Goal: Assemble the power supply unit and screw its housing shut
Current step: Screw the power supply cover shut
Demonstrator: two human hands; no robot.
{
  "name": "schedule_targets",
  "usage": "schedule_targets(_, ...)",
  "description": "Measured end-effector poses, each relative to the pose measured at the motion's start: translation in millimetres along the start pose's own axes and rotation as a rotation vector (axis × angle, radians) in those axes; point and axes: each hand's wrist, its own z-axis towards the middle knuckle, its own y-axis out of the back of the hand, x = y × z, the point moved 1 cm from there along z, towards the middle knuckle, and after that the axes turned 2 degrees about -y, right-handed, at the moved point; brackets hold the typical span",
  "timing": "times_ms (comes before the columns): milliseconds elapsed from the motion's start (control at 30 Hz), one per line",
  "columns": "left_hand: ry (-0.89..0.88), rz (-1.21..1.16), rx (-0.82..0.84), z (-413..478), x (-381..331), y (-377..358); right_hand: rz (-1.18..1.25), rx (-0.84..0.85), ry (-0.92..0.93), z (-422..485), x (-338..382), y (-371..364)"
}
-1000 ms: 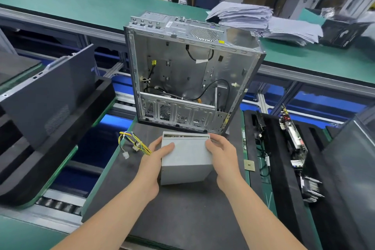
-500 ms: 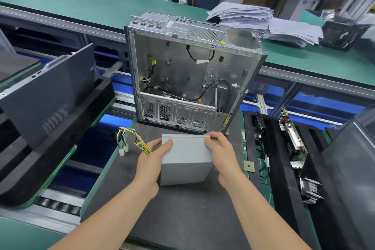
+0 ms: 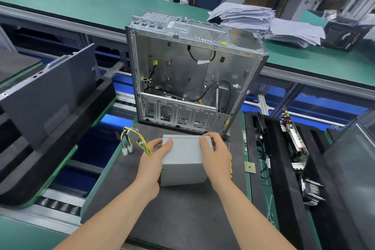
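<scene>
PSU btwn left hand, right hand; apparently gripped

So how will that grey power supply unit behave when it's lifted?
Probably rigid: the power supply unit is a sheet-metal box. Both the left hand and right hand grip it, hinting at weight. Its wire bundle looks floppy and would likely dangle.
</scene>
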Motion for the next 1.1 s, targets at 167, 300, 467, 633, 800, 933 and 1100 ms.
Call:
schedule_targets(167,-0.157,0.235,0.405,-0.5,4.6,32.2,0.041,-0.051,0.029,4.1,-3.1,-4.5)
schedule_targets(300,-0.171,0.112,0.387,7.8,11.7,44.8,0.034,-0.040,0.033,5.7,-6.2,-3.8)
schedule_targets(467,-0.165,0.105,0.284,9.2,25.7,42.7,0.042,-0.026,0.025,6.5,-5.6,-4.3)
schedule_targets(633,-0.236,0.196,0.203,6.7,22.2,37.1,0.057,-0.036,0.001,6.2,-4.6,-4.9)
schedule_targets(800,-0.295,0.338,0.404,12.3,21.0,35.1,0.067,-0.027,-0.003,5.6,-2.1,-5.9)
schedule_targets(933,-0.412,0.332,0.447,22.4,18.8,39.5,0.051,-0.039,-0.005,4.9,-2.0,-4.8)
schedule_targets(1100,-0.418,0.248,0.435,32.1,20.4,41.0,0.048,-0.041,0.028,2.3,-0.2,-5.1)
